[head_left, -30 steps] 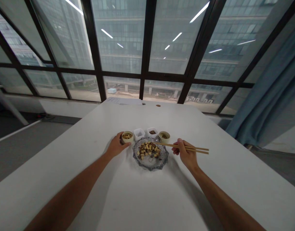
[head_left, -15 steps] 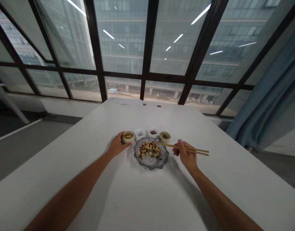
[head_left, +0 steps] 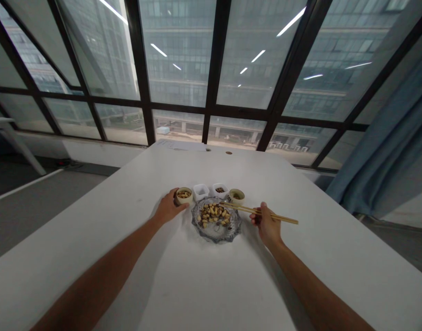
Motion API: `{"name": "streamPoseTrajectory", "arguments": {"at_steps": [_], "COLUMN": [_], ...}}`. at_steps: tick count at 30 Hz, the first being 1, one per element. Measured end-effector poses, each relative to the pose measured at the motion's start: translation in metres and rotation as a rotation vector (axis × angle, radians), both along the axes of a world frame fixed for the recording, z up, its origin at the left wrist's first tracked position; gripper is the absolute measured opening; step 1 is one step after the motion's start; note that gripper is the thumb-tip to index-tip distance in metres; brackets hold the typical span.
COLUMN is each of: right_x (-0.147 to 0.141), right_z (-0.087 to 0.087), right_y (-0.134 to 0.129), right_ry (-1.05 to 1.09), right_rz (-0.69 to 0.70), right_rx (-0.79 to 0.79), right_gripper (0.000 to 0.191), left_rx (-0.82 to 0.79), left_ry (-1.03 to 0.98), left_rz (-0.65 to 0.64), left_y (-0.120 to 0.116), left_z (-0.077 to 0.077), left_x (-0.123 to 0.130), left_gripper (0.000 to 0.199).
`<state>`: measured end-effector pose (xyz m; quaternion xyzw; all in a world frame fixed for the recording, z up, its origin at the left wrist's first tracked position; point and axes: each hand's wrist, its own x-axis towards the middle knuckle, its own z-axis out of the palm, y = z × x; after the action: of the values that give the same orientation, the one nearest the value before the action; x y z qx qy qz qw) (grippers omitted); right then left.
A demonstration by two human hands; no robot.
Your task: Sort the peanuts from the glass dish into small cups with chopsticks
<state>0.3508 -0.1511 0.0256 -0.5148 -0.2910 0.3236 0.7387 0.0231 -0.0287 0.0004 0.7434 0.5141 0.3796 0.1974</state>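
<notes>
My left hand (head_left: 168, 207) is wrapped round the side of a small pale cup (head_left: 184, 201) that holds light-brown pieces like nuts. In my right hand (head_left: 268, 225) is a pair of chopsticks (head_left: 282, 218), nearly parallel, pointing left. Their tips reach over the back of a scalloped glass dish (head_left: 216, 236), near a heap of yellowish-brown nut-like pieces (head_left: 211, 212) and some small dark bits. Whether the tips pinch anything is too small to tell. Behind the dish stand two white square bowls, one pale inside (head_left: 200, 191), the other with dark bits (head_left: 219, 189).
A second small greenish cup (head_left: 236, 196) stands right of the white bowls, close to the chopsticks. Papers (head_left: 183, 145) lie at the far edge of the white table (head_left: 197, 285). Beyond are large windows, with a blue curtain (head_left: 386, 142) at the right.
The rear ends of the chopsticks have drawn together, so the two sticks now lie closer. My left hand stays on the cup. The whole view has shifted slightly.
</notes>
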Motion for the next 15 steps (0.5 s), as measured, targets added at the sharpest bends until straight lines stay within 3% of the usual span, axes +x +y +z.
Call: {"name": "streamPoseTrajectory", "arguments": {"at_steps": [9,12,15], "right_x": [-0.015,-0.011,-0.010], "right_z": [0.007,0.011,0.019], "right_y": [-0.008,-0.014,-0.022], "right_ry": [-0.176,-0.566,-1.008], "right_rz": [-0.034,-0.009,0.173], "right_rx": [0.057,0.128,0.273], "right_gripper": [0.060,0.054,0.040], "left_rx": [-0.004,0.007,0.010], "left_ry": [0.076,0.068,0.062], "left_rz": [0.083,0.073,0.060], "left_y": [-0.003,-0.002,-0.002], "left_z": [0.005,0.005,0.004], "left_x": [-0.002,-0.003,-0.003], "left_gripper": [0.070,0.069,0.069]}}
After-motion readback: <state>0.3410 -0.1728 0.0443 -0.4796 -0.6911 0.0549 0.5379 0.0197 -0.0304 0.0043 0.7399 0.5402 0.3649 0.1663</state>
